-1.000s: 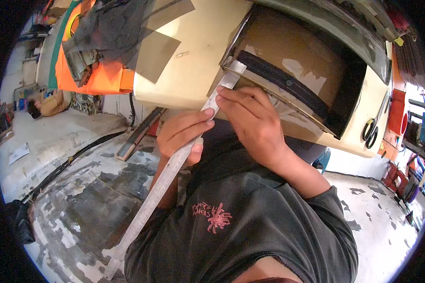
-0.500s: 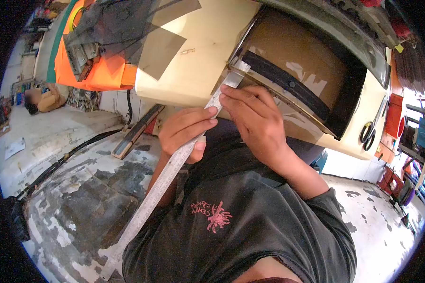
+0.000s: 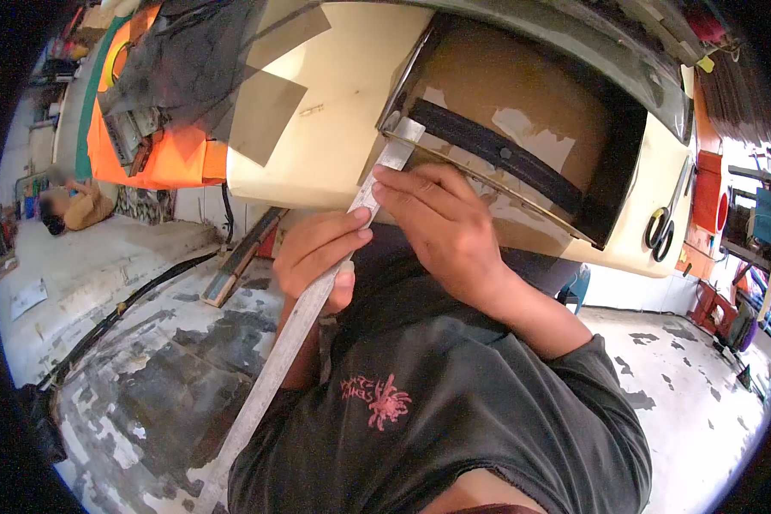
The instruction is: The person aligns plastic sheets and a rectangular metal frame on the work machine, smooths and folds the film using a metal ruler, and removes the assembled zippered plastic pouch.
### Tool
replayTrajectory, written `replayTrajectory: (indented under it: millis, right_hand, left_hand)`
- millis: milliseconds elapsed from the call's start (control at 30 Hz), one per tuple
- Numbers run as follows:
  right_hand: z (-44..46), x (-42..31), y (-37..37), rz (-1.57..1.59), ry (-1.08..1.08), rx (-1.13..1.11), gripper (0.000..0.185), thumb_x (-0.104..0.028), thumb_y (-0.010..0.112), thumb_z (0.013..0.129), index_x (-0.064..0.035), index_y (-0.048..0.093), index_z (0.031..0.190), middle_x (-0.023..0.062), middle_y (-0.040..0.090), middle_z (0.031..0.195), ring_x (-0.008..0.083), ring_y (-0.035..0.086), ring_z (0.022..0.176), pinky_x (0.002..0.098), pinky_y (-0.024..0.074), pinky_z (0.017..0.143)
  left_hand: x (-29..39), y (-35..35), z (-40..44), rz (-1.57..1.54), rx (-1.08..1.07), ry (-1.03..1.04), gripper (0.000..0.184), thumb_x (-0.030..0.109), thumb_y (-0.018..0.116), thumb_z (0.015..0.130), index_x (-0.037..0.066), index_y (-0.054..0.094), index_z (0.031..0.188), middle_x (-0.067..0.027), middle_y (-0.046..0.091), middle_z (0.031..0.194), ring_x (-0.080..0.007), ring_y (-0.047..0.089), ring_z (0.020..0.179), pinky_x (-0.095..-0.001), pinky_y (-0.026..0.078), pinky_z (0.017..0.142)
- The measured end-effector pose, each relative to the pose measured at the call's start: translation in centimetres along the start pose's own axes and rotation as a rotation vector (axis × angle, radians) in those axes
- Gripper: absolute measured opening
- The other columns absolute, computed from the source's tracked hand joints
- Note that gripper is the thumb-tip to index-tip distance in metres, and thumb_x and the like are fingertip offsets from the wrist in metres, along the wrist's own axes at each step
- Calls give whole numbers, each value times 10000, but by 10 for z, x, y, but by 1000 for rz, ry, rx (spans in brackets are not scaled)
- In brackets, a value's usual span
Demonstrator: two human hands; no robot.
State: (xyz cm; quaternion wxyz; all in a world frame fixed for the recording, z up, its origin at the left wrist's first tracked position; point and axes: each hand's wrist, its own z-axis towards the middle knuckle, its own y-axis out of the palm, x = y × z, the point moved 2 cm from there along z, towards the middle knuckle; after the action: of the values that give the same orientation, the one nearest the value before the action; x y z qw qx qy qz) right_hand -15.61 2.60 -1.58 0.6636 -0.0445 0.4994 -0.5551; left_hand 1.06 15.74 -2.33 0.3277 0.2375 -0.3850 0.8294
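Observation:
Both of my hands hold a long metal ruler (image 3: 304, 313) that slants from the lower left up to the table. My left hand (image 3: 317, 253) is closed around it at mid-length, thumb underneath. Closer to its upper end, my right hand (image 3: 445, 223) pinches the ruler between thumb and fingers. The ruler's tip lies at the corner of a dark-framed recess with a brown bottom (image 3: 505, 77), beside the end of a curved black strap (image 3: 497, 154) with a round stud on it. Pale torn patches show around the strap.
Black-handled scissors (image 3: 660, 231) lie at the right of the cream tabletop (image 3: 351, 60). Dark sheer fabric (image 3: 188, 77) and orange cloth (image 3: 116, 154) cover its left. A wooden bar (image 3: 240, 257) and a black cable (image 3: 137, 295) are below. Another person (image 3: 81, 206) is at the far left.
The whole view has shifted slightly, so table and hands appear further left. Both hands keep their grip on the ruler, whose tip stays by the strap's end.

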Motion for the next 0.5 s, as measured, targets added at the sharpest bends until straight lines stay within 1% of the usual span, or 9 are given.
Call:
replayTrajectory:
  millis: [267,467,500]
  right_hand:
    - [1,-1,-2,28,16,-13,374,-92,670,825,-16,747,1183,132,730,1312,331,672,1138,400,585,991]
    - [-1,0,0,27,13,-23,372,-82,669,835,-11,743,1193,141,727,1324,342,668,1156,412,576,1012]
    - [-1,0,0,29,17,-26,368,-79,671,838,-9,742,1193,144,726,1328,346,668,1160,416,575,1015]
  left_hand:
    - [-1,1,-2,1,19,-17,461,347,573,1024,-54,799,1049,-219,802,1125,-354,790,983,-441,630,886]
    - [1,-2,-1,1,16,3,427,313,585,1008,-53,799,1060,-223,799,1133,-354,792,992,-440,632,889]
    - [3,-3,-1,4,-11,-24,477,365,578,1036,-63,788,1059,-239,791,1148,-361,781,1017,-455,622,906]
